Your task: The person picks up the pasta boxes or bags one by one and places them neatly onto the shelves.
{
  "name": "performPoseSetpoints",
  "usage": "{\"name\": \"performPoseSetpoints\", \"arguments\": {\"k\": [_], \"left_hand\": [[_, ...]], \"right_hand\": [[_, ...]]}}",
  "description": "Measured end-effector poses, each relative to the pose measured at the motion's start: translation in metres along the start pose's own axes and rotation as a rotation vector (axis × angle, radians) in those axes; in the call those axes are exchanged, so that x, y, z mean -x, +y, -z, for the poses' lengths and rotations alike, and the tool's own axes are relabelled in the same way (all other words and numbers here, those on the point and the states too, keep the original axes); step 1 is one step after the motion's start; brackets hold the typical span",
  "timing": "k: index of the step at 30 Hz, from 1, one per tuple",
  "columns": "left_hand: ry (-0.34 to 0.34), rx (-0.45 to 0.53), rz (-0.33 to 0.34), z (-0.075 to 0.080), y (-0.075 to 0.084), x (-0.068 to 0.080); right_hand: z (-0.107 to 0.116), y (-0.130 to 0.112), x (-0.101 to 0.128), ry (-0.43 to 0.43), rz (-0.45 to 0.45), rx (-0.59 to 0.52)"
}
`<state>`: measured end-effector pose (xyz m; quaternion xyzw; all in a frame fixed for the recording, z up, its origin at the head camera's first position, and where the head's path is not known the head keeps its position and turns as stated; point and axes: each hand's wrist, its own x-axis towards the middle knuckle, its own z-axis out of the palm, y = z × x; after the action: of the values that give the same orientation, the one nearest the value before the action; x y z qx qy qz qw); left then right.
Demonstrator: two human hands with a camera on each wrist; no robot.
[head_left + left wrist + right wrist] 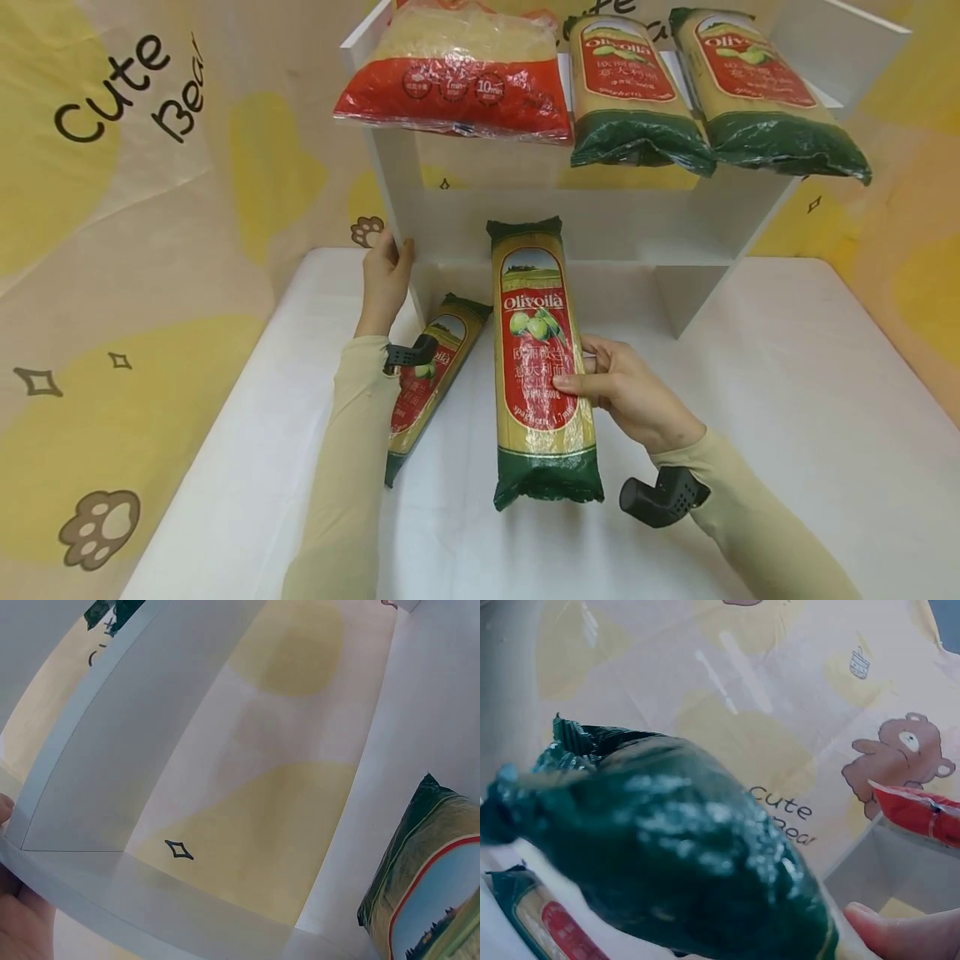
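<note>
My right hand grips a long spaghetti pack with a red label and green ends, holding it by its right edge over the white table. The pack's far end points at the lower opening of a white shelf unit. In the right wrist view its green end fills the frame, with a fingertip beside it. My left hand holds the shelf's left side panel. A second spaghetti pack lies on the table under my left forearm.
On the top shelf lie a red-banded noodle bag and two more spaghetti packs. A yellow bear-print backdrop surrounds the table. Black camera mounts sit on both wrists.
</note>
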<state>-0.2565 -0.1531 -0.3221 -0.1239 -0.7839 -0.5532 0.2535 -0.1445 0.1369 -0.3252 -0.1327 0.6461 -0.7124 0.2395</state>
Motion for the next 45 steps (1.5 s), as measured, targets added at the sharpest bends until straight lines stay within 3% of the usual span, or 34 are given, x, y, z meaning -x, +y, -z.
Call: {"name": "performPoseSetpoints", "arguments": {"k": [2,13,33,45], "left_hand": [[-0.005,-0.003,0.004,0.0,0.006,0.002],[-0.005,0.005,0.007,0.0,0.006,0.001],[-0.02,0.02,0.016,0.0,0.004,0.001],[-0.009,0.004,0.021,0.0,0.009,0.002]], "right_hand": [[0.001,-0.003,-0.005,0.015,-0.001,-0.021],[0.007,-0.012,-0.033,0.124,-0.06,-0.141],[0.025,-0.02,-0.088,0.343,-0.047,-0.35],[0.028,-0.021,-0.1,0.36,-0.05,-0.439]]}}
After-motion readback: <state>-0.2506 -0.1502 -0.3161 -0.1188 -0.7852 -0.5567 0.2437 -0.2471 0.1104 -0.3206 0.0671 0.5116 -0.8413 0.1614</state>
